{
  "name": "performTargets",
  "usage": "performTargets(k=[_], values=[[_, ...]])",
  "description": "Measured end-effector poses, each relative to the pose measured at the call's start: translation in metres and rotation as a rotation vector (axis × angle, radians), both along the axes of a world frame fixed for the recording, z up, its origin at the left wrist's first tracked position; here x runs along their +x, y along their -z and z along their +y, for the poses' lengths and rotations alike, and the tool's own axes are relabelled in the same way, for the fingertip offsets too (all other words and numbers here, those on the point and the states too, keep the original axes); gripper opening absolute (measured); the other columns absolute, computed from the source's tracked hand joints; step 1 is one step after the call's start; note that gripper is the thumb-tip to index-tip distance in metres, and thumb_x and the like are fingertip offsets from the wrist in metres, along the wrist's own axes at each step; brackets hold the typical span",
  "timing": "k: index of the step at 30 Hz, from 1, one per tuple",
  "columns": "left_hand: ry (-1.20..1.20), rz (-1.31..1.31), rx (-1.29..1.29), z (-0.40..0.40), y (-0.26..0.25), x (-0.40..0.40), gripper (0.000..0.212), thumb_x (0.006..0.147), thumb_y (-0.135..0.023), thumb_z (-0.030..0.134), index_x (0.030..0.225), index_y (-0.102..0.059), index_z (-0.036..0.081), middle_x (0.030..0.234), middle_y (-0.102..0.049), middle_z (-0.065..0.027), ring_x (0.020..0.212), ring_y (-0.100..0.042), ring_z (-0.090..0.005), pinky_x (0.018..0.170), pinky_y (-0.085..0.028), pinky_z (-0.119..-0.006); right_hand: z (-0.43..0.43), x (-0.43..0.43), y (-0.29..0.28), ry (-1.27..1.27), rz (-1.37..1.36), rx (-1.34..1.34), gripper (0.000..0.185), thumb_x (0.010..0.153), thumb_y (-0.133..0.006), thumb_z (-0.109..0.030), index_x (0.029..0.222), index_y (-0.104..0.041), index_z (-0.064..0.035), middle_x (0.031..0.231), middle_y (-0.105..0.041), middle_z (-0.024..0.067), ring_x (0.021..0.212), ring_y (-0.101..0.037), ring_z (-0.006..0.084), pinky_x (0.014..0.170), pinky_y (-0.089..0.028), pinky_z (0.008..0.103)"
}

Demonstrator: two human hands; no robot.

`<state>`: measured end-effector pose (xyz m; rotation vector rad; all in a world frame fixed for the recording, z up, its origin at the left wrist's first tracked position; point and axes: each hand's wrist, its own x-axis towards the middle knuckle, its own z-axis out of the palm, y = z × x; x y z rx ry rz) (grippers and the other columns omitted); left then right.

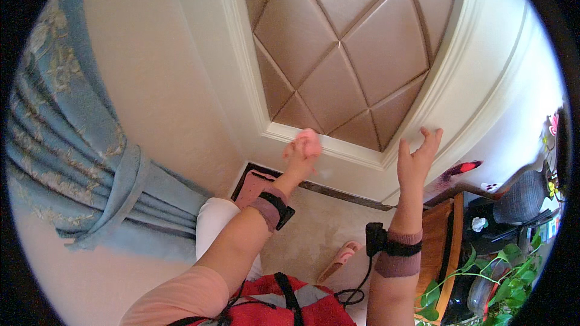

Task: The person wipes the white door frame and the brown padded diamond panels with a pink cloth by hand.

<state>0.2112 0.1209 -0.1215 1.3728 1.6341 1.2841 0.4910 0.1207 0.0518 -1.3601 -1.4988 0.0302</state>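
Observation:
In my left hand [300, 156] is a pink cloth [311, 143], bunched up and pressed at the lower white moulding of a padded wall panel [340, 77] with a diamond pattern. The motion blurs the cloth slightly. My right hand [419, 154] is raised at the white frame [446, 113] on the panel's right side, fingers spread and holding nothing; whether the fingertips touch the frame is not clear. Each forearm wears a mauve wristband with a black strap and a small black device.
Blue patterned curtain [131, 181], tied back, hangs on the left. A pink slipper [340, 260] is on the floor below. To the right stand a wooden cabinet [437, 235], a dark ribbed vase [519, 197] and a leafy green plant [507, 276]. A pink object [253, 185] lies in the corner.

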Motion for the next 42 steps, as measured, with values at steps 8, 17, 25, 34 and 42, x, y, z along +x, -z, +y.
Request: performTargets(k=[8,17,25,34,42], values=[[0.191,-0.507,-0.243,-0.051,-0.102,0.016,0.042,0.091,-0.053,0.008,0.132,-0.043,0.008,0.083,-0.064,-0.0115,0.051,-0.058,-0.018,0.041,-0.049,-0.034,0.003,-0.006,-0.005,0.034,0.07,-0.032,0.055,0.081,-0.069,-0.008,0.129,-0.045,0.0067,0.154,-0.016,0.0376,0.146,-0.019,0.0458,0.118,-0.022,0.0454],[-0.26,0.06,0.759,-0.021,-0.298,-0.068,0.046,0.09,-0.056,0.007,0.135,-0.048,-0.003,0.106,-0.058,-0.0145,0.069,-0.062,-0.0175,0.046,-0.05,-0.026,-0.004,-0.004,-0.007,-0.018,0.136,-0.065,0.052,0.082,-0.067,-0.007,0.128,-0.046,0.0072,0.157,-0.012,0.0337,0.147,-0.017,0.0445,0.119,-0.021,0.0441],[-0.878,1.183,1.292,0.033,-0.493,-0.12,0.054,0.083,-0.066,0.021,0.131,-0.05,0.003,0.133,-0.045,-0.0263,0.12,-0.043,-0.043,0.099,-0.038,-0.052,-0.006,-0.002,-0.005,-0.01,0.097,-0.017,0.057,0.08,-0.065,-0.003,0.132,-0.044,0.0061,0.159,-0.012,0.0292,0.147,-0.019,0.0435,0.118,-0.023,0.0439],[-0.809,0.87,1.269,0.077,-0.443,-0.12,0.06,0.08,-0.066,0.018,0.133,-0.043,0.001,0.125,-0.049,-0.0244,0.12,-0.045,-0.0435,0.1,-0.036,-0.053,-0.006,0.006,0.0,-0.031,-0.012,0.042,0.06,0.08,-0.066,-0.003,0.135,-0.043,0.0009,0.159,-0.014,0.0302,0.147,-0.019,0.0449,0.118,-0.022,0.0456],[-0.858,0.812,1.22,0.067,-0.325,-0.118,0.036,0.078,-0.062,0.01,0.111,-0.049,0.003,0.11,-0.051,-0.0187,0.109,-0.049,-0.0401,0.093,-0.037,-0.049,-0.008,-0.001,0.002,-0.045,-0.003,-0.015,0.063,0.08,-0.067,-0.005,0.137,-0.04,0.001,0.158,-0.016,0.0312,0.148,-0.018,0.0434,0.119,-0.019,0.046]])
